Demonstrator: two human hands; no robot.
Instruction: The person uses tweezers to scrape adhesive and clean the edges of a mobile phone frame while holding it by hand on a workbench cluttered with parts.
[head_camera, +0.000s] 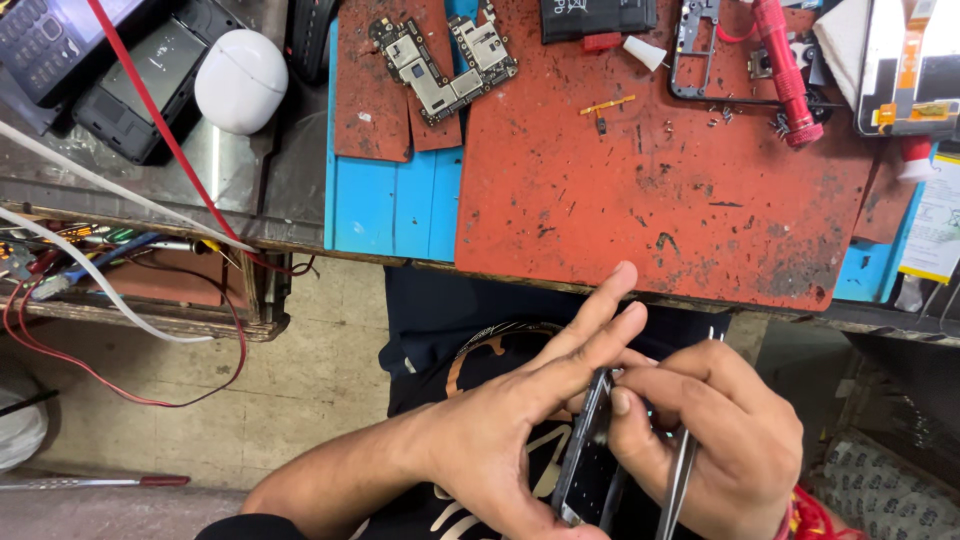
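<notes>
Left hand (510, 420) cradles the phone frame (588, 462) edge-on over the lap, fingers splayed and straight along its side. Right hand (715, 440) pinches at the frame's top edge, with tweezers (680, 480) tucked in the same grip, tips pointing down and idle. Frame sits below the bench edge, not on the mat. To do this well, I'd say: keep the left palm flat as a backstop, work the small part with fingertip pressure only, don't flex the frame. Beyond: red mat (650, 190) over a blue mat (395, 205), loose screws near a red screwdriver (785, 65), circuit board (445, 60) top centre, white earbud case (240, 80) far left by two phones.
</notes>
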